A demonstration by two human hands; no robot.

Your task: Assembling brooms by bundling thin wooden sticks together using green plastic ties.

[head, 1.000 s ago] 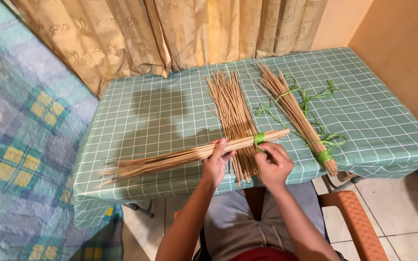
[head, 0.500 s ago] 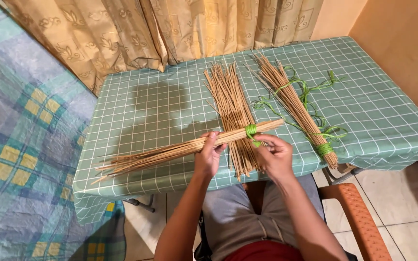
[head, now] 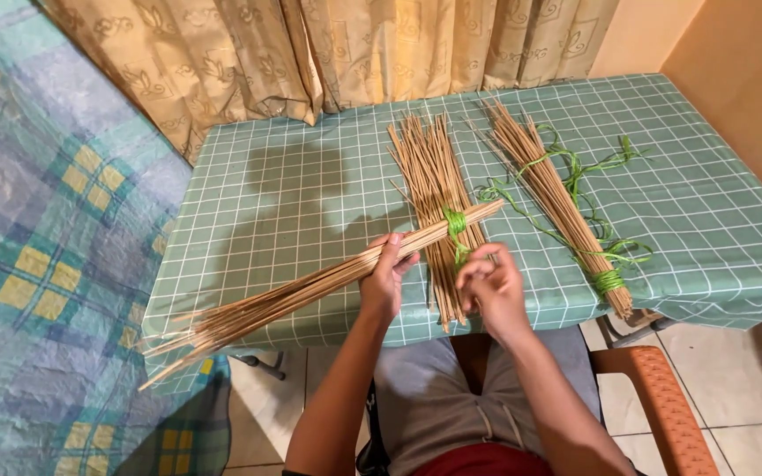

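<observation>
While I watch from the head camera, the counter [head: 293, 203] fills most of the view, covered in a green checked cloth, with beige curtains [head: 310, 44] behind it and a plaid bed [head: 37, 220] at the left. An orange chair [head: 654, 397] shows at the lower right, by my grey-clad lap. Across the counter's near edge lies the held bundle [head: 310, 286] of thin tan sticks, slanting from low left, where its loose tips fan out past the counter edge, up to the right. My left hand [head: 387, 275] has its fingers clenched around that bundle near its tied end. A loose pile [head: 434, 189] of sticks lies under it, running away from me. Well to the right sits a tied bundle [head: 557, 203], with green string [head: 588, 172] trailing around it. My right hand [head: 491, 286] has its fingers pinched on the green tie [head: 456, 225] wrapped round the held bundle's upper end.
</observation>
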